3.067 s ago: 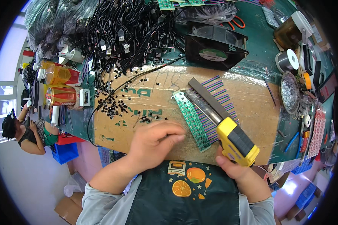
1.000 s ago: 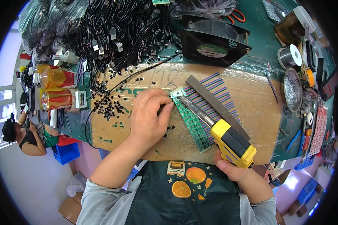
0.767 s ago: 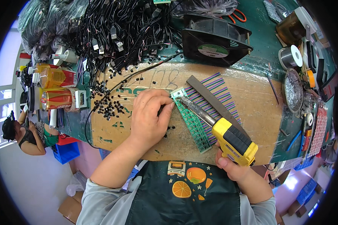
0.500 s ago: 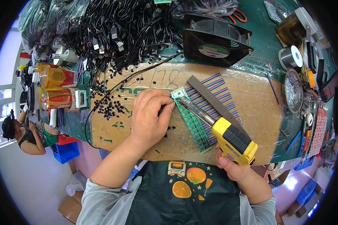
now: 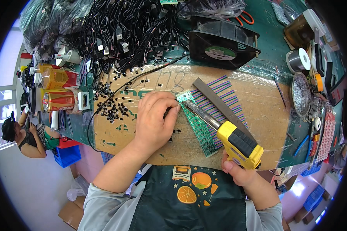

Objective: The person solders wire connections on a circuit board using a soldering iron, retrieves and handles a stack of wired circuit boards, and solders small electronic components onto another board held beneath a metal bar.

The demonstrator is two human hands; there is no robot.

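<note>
In my right hand [image 5: 239,169] is a yellow and black soldering gun [image 5: 241,144], its metal tip pointing up and left. The tip meets the upper end of a green circuit board panel [image 5: 198,129], which lies slanted on cardboard. My left hand [image 5: 157,117] is closed in a pinch at that same end, beside the tip; what its fingertips hold is too small and covered to make out. Striped ribbon wires [image 5: 219,86] fan out from the panel's right side. A dark flat bar [image 5: 219,104] rests across these wires.
Small black connectors [image 5: 110,106] lie scattered left of my left hand. Behind them is a heap of black cables [image 5: 131,34]. A black fan [image 5: 223,42] stands at the back, and a solder spool [image 5: 298,60] and metal dish [image 5: 300,94] at the right. Another person [image 5: 25,134] sits far left.
Both hands, the soldering gun and the circuit board panel keep almost the same places. Only a very slight shift of the whole view shows.
</note>
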